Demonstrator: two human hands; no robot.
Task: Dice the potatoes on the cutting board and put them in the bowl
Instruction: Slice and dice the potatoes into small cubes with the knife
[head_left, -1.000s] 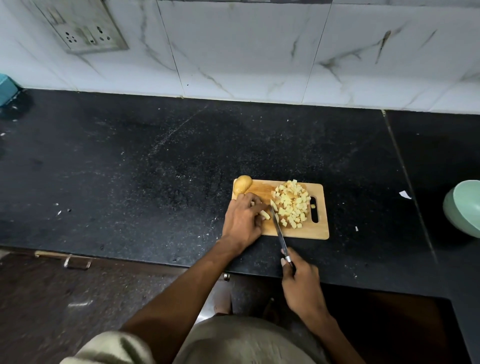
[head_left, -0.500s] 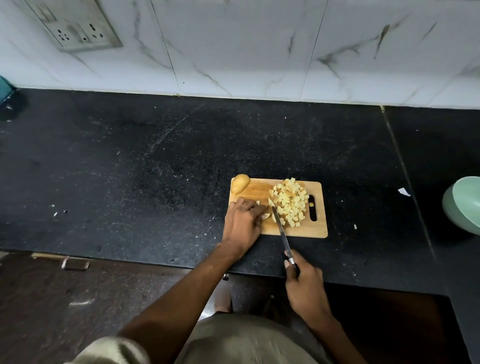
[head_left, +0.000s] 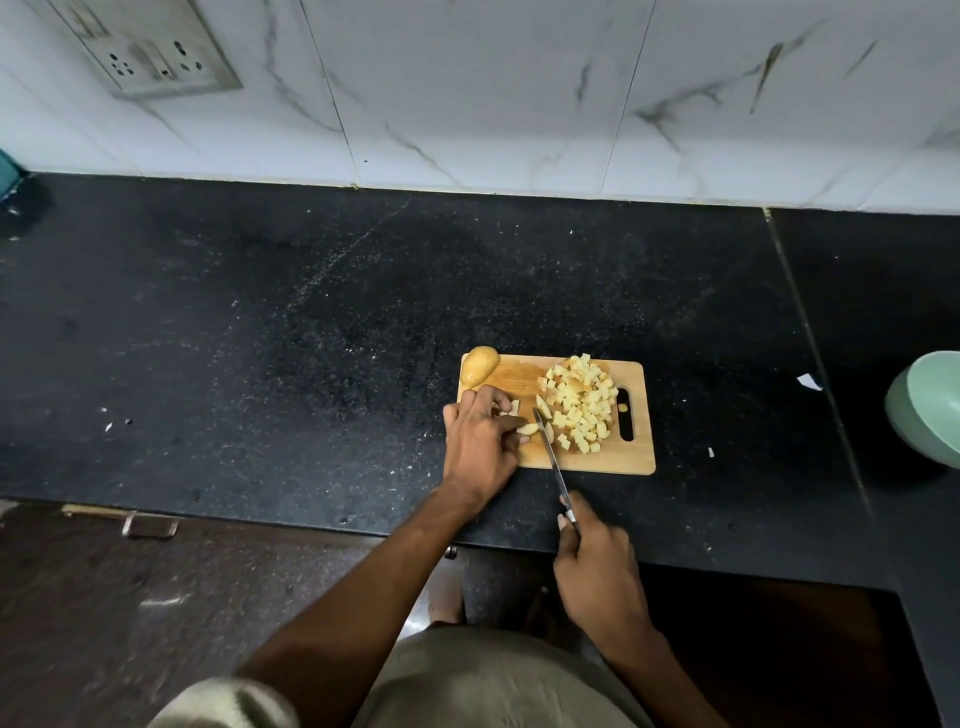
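Observation:
A wooden cutting board (head_left: 636, 460) lies on the black counter. A pile of diced potato (head_left: 576, 402) covers its right half. An uncut potato piece with skin (head_left: 479, 365) sits at the board's far left corner. My left hand (head_left: 480, 441) presses down on a few potato strips (head_left: 527, 429) at the board's left side. My right hand (head_left: 597, 566) grips the handle of a knife (head_left: 549, 449). The blade rests across the strips beside my left fingertips. A pale green bowl (head_left: 930, 405) stands at the right edge of view.
The black granite counter (head_left: 260, 338) stretches to the left, with small scraps on it. A white scrap (head_left: 809, 382) lies between board and bowl. The marble-tiled wall (head_left: 519, 93) has a socket plate (head_left: 150, 49) at the upper left. A drawer handle (head_left: 148, 525) sits below the counter edge.
The view has shifted slightly. My left hand has slid a little toward me along the strips, and the knife has kept cutting at the same spot.

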